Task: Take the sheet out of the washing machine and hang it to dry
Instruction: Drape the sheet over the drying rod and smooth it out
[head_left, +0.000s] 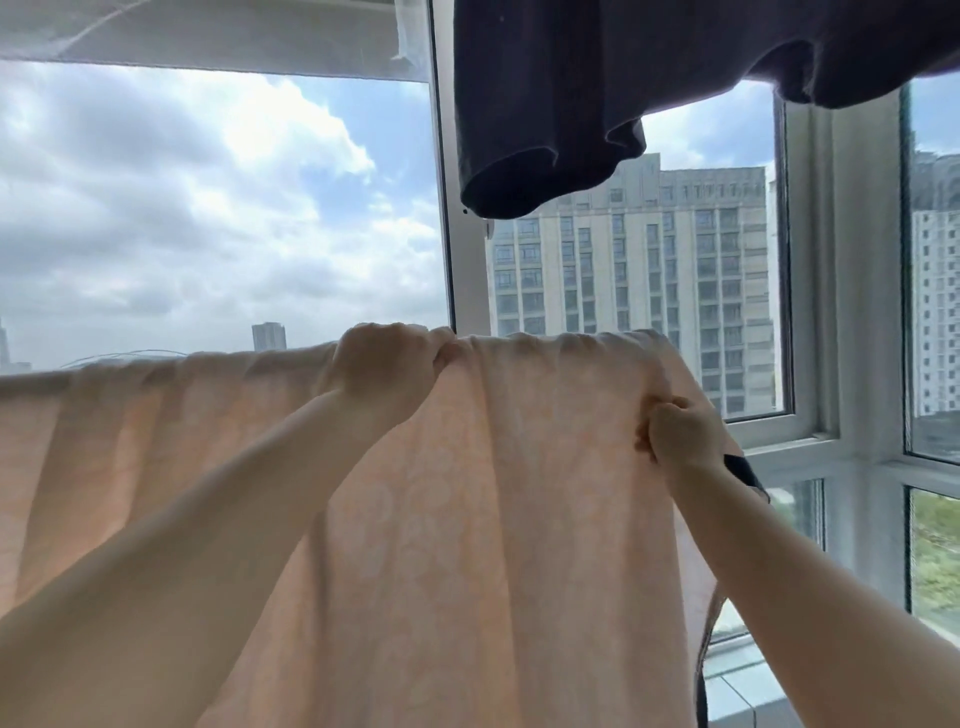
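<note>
one view only, from a camera worn on the person's head. it looks forward and slightly upward, toward a window (457, 218) with sky and a tower block (634, 270) far beyond. both forearms reach away from the lens into the lower half of the frame. the sheet (467, 519) hangs close in front, filling the bottom. a dark garment (545, 104) hangs overhead at the top edge, very near the camera.

Daylight is pouring through tall white-framed windows (810, 291) filling the frame, a cloudy sky (182, 208) is spreading across the left, pale high-rise blocks (634, 270) are standing at centre right, and a dark garment (571, 104) is hanging from the upper right.
</note>
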